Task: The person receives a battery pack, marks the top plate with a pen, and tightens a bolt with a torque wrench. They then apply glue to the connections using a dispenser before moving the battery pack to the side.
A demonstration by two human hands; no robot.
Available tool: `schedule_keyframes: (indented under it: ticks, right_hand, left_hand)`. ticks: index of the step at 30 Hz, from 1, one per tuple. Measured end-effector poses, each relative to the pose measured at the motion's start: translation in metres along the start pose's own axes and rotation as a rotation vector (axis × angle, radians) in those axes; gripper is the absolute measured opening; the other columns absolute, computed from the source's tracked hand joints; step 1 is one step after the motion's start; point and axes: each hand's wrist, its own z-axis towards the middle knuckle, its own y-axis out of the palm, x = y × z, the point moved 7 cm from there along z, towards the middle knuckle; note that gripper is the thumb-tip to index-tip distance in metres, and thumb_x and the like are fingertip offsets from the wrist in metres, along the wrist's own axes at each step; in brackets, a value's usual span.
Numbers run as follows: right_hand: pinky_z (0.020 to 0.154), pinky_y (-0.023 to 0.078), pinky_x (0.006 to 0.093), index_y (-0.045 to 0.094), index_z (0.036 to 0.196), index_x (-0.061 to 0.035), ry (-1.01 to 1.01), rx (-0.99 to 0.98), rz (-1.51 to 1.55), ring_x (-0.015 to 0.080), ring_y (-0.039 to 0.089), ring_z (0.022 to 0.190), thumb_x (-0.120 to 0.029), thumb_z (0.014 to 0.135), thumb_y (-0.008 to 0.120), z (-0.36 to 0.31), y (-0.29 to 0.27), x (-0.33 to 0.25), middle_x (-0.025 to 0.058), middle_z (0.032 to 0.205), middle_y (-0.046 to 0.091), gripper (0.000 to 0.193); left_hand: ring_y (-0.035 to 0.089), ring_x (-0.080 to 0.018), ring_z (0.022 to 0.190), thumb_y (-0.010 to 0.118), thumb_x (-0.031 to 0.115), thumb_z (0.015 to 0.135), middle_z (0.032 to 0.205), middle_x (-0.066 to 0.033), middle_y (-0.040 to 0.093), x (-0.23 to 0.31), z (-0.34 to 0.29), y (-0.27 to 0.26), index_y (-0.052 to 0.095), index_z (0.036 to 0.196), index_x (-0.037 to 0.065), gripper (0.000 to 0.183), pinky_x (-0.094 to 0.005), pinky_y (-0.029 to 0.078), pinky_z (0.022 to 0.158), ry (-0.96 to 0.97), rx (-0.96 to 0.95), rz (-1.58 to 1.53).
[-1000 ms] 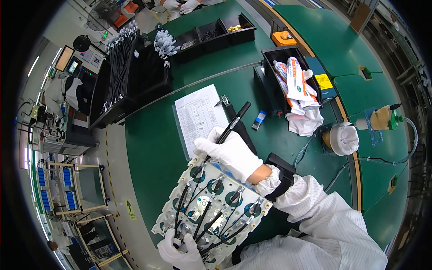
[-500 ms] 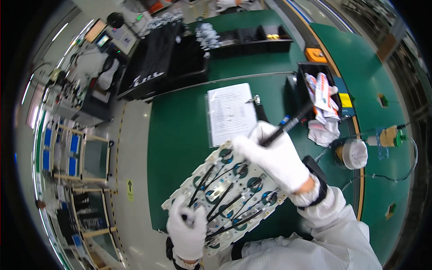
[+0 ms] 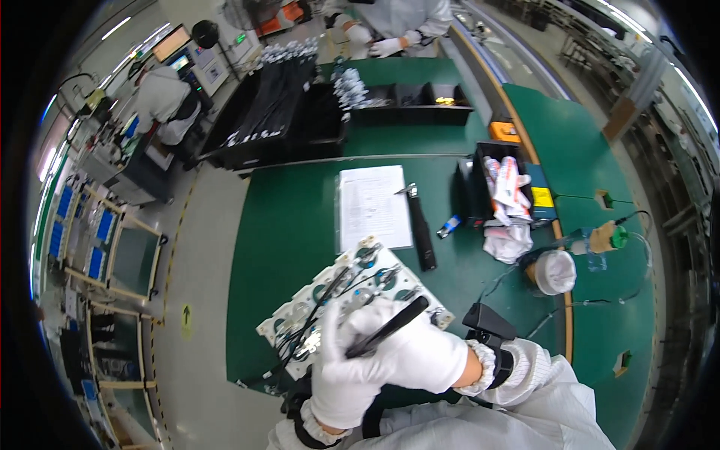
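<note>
My right hand [image 3: 431, 352], in a white glove, is closed around a black marker-like pen [image 3: 391, 324] that slants up to the right. Close against it, my gloved left hand [image 3: 341, 382] has its fingers bent round the pen's lower end; whether it grips a cap there is hidden. Beneath both hands lies a white moulded panel [image 3: 304, 309] with round dark openings, several black cables and clear fittings. Its near part is covered by my hands. Just beyond the panel is a printed sheet [image 3: 371, 206] in a clear sleeve.
Beside the sheet lie a black rod-like tool [image 3: 422, 232] and a small blue-and-white item [image 3: 448, 226]. A black bin [image 3: 480, 184] of white tubes and a cloth-filled cup [image 3: 555, 271] stand right. Large black bins [image 3: 247, 139] sit far left. A co-worker [image 3: 390, 22] is across the table.
My right hand has come down and left with the pen, from above the panel to my left hand. My left hand has moved slightly right. The view has shifted, showing more of the co-worker.
</note>
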Motion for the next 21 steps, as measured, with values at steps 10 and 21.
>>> schedule_keyframes:
  ticks: [10,21]
  right_hand:
    - [0.067,0.051,0.0289,0.061,0.113,-0.0246,-0.225,0.077,-0.433,0.0212,0.062,0.072,-0.012,0.088,0.054,-0.055,-0.028,-0.030,0.0020,0.081,0.061,0.029]
    - [0.058,0.047,0.0262,0.066,0.092,-0.0075,-0.165,0.081,-0.258,0.0164,0.057,0.059,-0.015,0.090,0.063,-0.058,-0.023,-0.014,0.0039,0.069,0.060,0.009]
  left_hand:
    - [0.055,-0.0229,0.043,0.078,0.019,0.069,0.051,-0.0042,0.051,0.011,-0.007,-0.008,0.056,0.113,0.005,0.051,-0.0330,0.041,0.043,0.266,-0.004,0.674]
    - [0.053,-0.0248,0.038,0.068,0.015,0.081,0.046,-0.0048,0.050,0.011,-0.007,-0.006,0.060,0.102,0.007,0.024,-0.0362,0.040,0.039,0.267,-0.004,0.868]
